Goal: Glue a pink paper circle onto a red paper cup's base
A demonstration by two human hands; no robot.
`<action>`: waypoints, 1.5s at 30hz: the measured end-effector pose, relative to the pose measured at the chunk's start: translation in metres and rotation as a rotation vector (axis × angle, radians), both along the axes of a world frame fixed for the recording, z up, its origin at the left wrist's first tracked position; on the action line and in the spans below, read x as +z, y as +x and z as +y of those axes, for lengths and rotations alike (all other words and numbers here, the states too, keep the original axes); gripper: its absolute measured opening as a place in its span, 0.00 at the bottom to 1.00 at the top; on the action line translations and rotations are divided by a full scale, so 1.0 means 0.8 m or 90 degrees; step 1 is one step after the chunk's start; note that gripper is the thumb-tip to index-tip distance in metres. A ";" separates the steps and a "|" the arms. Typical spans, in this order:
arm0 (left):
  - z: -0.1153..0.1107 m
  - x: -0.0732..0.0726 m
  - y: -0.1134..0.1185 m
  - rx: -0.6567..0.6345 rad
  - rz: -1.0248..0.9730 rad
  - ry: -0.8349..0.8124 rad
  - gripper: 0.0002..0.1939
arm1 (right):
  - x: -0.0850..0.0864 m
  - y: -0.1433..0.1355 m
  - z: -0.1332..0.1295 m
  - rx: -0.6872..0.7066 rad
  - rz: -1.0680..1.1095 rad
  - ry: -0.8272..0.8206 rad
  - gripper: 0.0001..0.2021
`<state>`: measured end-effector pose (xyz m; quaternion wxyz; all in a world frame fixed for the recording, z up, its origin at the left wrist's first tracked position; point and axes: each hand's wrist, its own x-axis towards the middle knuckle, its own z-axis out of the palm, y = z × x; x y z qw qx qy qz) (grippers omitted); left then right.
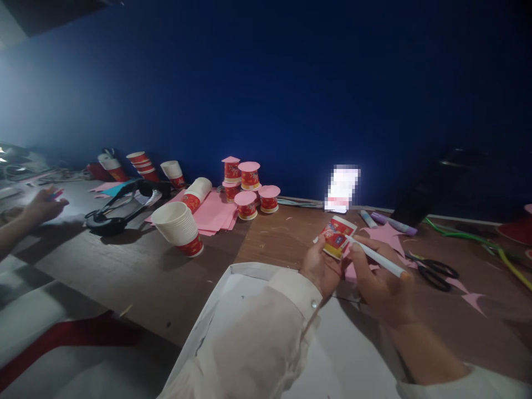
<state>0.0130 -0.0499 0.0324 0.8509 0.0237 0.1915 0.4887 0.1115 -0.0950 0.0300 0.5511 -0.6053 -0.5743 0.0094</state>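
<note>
My left hand (320,266) is wrapped round a red paper cup (337,235) with a printed pattern and a yellow band, tipped on its side. A white marker pen (380,257) with an orange end is gripped in my right hand (384,288), its tip close to the cup's side; I cannot tell if it touches. Pink paper scraps (386,237) lie just beyond and beside my right hand. Black-handled scissors (438,271) rest to the right of it. Under my forearms is a shallow white box lid (253,271).
Red cups with pink paper discs (246,205) stand grouped at the back. Nested paper cups (178,224) lean left of centre, near pink sheets (216,213) and a black headset (112,219). A lit phone (343,188) leans on the blue wall. Another person's hand (45,205) is far left.
</note>
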 end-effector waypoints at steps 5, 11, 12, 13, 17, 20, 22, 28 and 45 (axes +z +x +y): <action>0.000 -0.001 0.000 -0.001 -0.015 0.007 0.24 | 0.001 0.000 0.000 0.001 0.002 0.000 0.17; -0.001 0.001 0.001 0.023 -0.002 0.001 0.22 | -0.003 0.002 0.005 -0.028 0.032 0.030 0.17; -0.001 0.001 0.001 0.025 0.008 -0.006 0.21 | -0.004 0.004 0.006 -0.038 0.032 0.040 0.17; -0.002 0.001 0.002 0.027 0.019 -0.012 0.21 | -0.004 0.005 0.007 -0.041 0.032 0.044 0.17; -0.002 0.000 0.003 0.022 0.025 -0.004 0.20 | -0.004 0.009 0.009 -0.042 0.030 0.035 0.18; -0.002 0.000 0.004 0.023 0.018 -0.003 0.20 | -0.003 0.008 0.009 -0.045 0.031 0.036 0.18; -0.002 0.000 0.004 0.023 0.020 -0.011 0.20 | -0.002 0.006 0.009 -0.040 0.036 0.044 0.17; -0.001 -0.003 0.004 0.018 0.024 -0.002 0.20 | -0.001 0.004 0.008 -0.052 0.024 0.040 0.17; -0.002 0.006 -0.003 0.001 0.004 -0.005 0.24 | -0.005 0.004 0.002 0.016 -0.013 0.041 0.16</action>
